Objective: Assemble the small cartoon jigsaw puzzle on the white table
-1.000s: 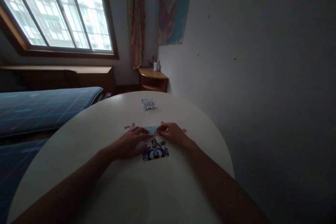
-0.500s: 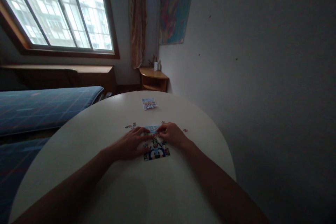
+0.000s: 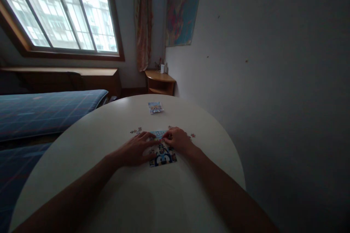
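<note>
A jigsaw puzzle [image 3: 163, 160] with a blue cartoon face lies on the white round table [image 3: 161, 196]. My left hand [image 3: 138, 149] rests along its left side, fingers spread and their tips on the puzzle. Over its upper right part is my right hand [image 3: 176, 139], thumb and index finger pinched at a small jigsaw piece against the puzzle. The hand hides most of that piece. Several loose jigsaw pieces [image 3: 136, 131] lie beyond my left hand. More loose pieces, including a reddish one [image 3: 193, 135], are around my right hand.
A small printed picture [image 3: 155, 107] lies farther back on the table. The white wall [image 3: 259, 98] runs along the right. To the left is a bed with a blue plaid mattress [image 3: 51, 113]. A wooden corner shelf [image 3: 160, 76] stands behind the table.
My right hand has shifted slightly down and left over the puzzle, its fingers still pinched. My left hand has stayed in place.
</note>
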Action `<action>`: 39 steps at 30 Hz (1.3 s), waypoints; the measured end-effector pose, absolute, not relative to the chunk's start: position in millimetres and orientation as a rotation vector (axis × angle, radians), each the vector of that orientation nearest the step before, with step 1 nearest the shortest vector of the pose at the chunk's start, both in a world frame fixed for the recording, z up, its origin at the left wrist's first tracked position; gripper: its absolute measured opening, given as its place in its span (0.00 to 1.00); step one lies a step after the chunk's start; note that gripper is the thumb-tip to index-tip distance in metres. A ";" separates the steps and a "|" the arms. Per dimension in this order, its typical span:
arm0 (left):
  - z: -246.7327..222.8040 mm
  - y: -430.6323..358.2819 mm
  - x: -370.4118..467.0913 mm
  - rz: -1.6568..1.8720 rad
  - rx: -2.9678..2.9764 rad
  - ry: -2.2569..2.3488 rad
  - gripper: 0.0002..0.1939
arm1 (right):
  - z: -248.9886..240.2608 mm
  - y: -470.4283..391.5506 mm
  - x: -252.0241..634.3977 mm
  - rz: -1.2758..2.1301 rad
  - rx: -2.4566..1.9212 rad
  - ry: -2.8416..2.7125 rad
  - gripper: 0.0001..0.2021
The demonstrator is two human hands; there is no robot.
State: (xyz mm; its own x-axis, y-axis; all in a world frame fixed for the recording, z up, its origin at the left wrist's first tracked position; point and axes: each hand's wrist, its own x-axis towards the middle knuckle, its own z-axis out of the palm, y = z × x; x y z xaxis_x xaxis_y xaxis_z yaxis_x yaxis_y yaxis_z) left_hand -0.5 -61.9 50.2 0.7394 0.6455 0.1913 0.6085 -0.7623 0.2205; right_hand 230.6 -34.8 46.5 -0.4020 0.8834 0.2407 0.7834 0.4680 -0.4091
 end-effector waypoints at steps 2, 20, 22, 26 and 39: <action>50.6 -62.2 -0.8 0.391 2.791 1.018 0.26 | 46.0 -33.6 232.4 0.331 -1.370 -2.306 0.08; 46.3 -57.7 -2.9 0.395 2.750 1.036 0.23 | 42.1 -6.8 289.9 0.364 -1.280 -2.313 0.12; 45.0 -56.4 -3.3 0.401 2.740 1.045 0.21 | 41.3 -2.1 308.8 0.358 -1.361 -2.268 0.13; 45.2 -55.6 -3.8 0.448 2.735 1.031 0.19 | 41.5 -2.3 343.0 0.489 -1.519 -2.088 0.13; 44.6 -46.6 -13.3 0.556 2.735 1.130 0.19 | 45.3 -18.5 345.3 0.672 -1.735 -2.368 0.47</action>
State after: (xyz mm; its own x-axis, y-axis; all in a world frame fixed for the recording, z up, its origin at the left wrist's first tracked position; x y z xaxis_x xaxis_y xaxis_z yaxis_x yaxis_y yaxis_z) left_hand -13.3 -46.6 44.6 0.6514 0.7030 0.2854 0.6550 -0.7109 0.2562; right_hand 345.3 -18.5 45.3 -0.3306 0.9310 -0.1546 0.8734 0.2398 -0.4239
